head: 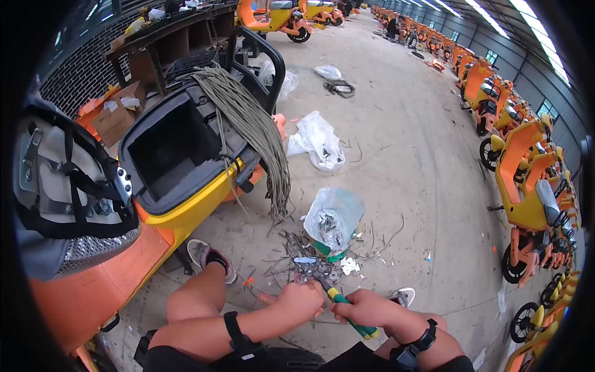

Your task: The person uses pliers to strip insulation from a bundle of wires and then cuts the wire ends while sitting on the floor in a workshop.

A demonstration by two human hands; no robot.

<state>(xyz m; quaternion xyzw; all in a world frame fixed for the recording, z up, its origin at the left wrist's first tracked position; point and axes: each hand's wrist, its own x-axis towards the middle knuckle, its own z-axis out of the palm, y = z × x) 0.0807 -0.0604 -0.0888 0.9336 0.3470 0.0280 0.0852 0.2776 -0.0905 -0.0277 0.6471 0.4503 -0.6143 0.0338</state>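
My right hand (pixel 365 308) grips pliers (pixel 337 296) with green and yellow handles, their dark jaws pointing forward beside my left hand. My left hand (pixel 301 300) is curled just left of the jaws. Its fingers face away from view, so I cannot see what lies inside them. Beyond both hands, a heap of dark cable scraps (pixel 292 249) covers the floor, with a small round metal part (pixel 333 275) at its near edge. Behind the heap stands an open plastic bag (pixel 341 202) holding silvery scraps.
A yellow and orange scooter (pixel 195 216) stands at left, its storage box (pixel 174 139) open and a cable bundle (pixel 246 125) draped over it. Clear plastic bags (pixel 318 139) lie farther off. Rows of scooters (pixel 520 186) line the right. A workbench (pixel 176 32) stands behind.
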